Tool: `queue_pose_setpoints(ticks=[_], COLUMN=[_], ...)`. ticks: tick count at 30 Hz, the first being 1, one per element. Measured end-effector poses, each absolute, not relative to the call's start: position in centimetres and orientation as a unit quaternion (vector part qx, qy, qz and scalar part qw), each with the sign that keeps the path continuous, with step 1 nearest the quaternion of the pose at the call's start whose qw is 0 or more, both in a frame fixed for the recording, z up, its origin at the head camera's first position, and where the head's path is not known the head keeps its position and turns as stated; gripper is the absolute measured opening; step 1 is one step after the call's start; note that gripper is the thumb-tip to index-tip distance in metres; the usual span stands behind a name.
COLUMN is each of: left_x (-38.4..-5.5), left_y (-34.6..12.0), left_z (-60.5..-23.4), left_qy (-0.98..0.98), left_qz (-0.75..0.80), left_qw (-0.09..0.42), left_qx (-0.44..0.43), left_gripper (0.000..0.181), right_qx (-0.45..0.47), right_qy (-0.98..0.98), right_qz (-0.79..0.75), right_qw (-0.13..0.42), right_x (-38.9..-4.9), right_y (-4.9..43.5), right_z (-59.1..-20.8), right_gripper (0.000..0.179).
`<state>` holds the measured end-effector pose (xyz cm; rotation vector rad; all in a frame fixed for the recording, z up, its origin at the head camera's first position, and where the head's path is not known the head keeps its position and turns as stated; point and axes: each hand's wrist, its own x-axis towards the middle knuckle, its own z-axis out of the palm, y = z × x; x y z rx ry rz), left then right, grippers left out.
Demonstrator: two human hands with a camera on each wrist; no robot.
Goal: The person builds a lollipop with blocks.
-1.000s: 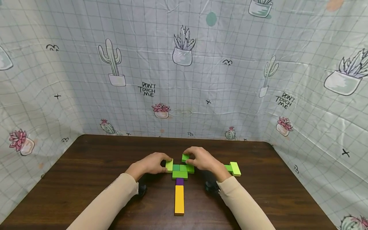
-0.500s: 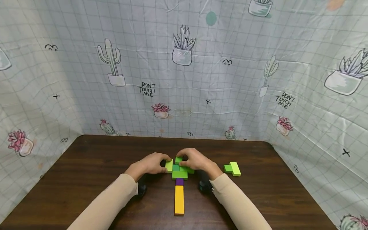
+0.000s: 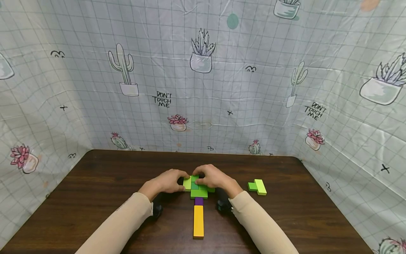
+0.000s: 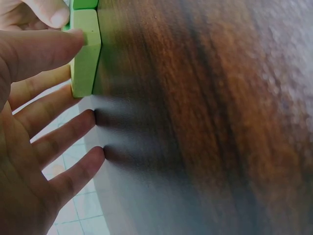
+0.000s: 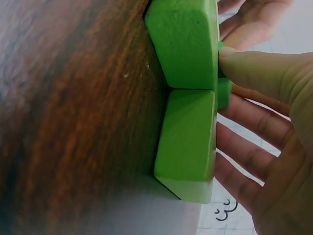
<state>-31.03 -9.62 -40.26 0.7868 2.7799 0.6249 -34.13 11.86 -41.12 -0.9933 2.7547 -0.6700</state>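
In the head view, flat wooden blocks form a cluster on the table. My left hand [image 3: 167, 181] pinches a yellow-green block [image 3: 187, 184] by its ends at the cluster's left side; the left wrist view shows the thumb on that block [image 4: 86, 54]. My right hand [image 3: 213, 176] grips a small green block [image 3: 195, 178] between thumb and fingers, at the cluster's far side against the yellow-green one. Nearest me in the cluster lies a green block [image 3: 199, 194]. A purple block [image 3: 198, 201] and a long orange-yellow block [image 3: 198, 222] run from it toward me.
To the right, a small green block [image 3: 252, 187] touches a yellow-green block [image 3: 261, 187]. The dark wooden table [image 3: 104, 190] has a printed grid curtain [image 3: 203, 91] behind and at both sides. Two green blocks stand close to the right wrist camera.
My right hand has moved left with the small green block and lowered it against the yellow-green block at the cluster's far side. My left hand has stayed in place.
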Motion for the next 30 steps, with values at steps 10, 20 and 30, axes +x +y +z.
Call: queue_pose_setpoints(ticks=[10,20,30], left_x=[-31.1,-31.2,-31.2], left_y=[-9.6,-9.6,-9.7], left_z=[-40.4,-40.6,-40.5], left_qy=[0.937,0.938,0.937], left_qz=[0.209,0.207,0.21], left_qw=[0.095,0.098,0.093], left_qx=[0.263,0.262,0.264], left_gripper=[0.045,0.045,0.045], right_qx=[-0.325,-0.327,-0.321], right_qy=[0.916,0.915,0.914], right_qz=[-0.222,-0.222,-0.24], right_qw=[0.079,0.08,0.064], right_x=[-34.1,-34.2,-33.9], right_y=[11.8,11.9,13.5], right_z=[-41.2,-41.4,-40.5], right_gripper=[0.025,0.026,0.033])
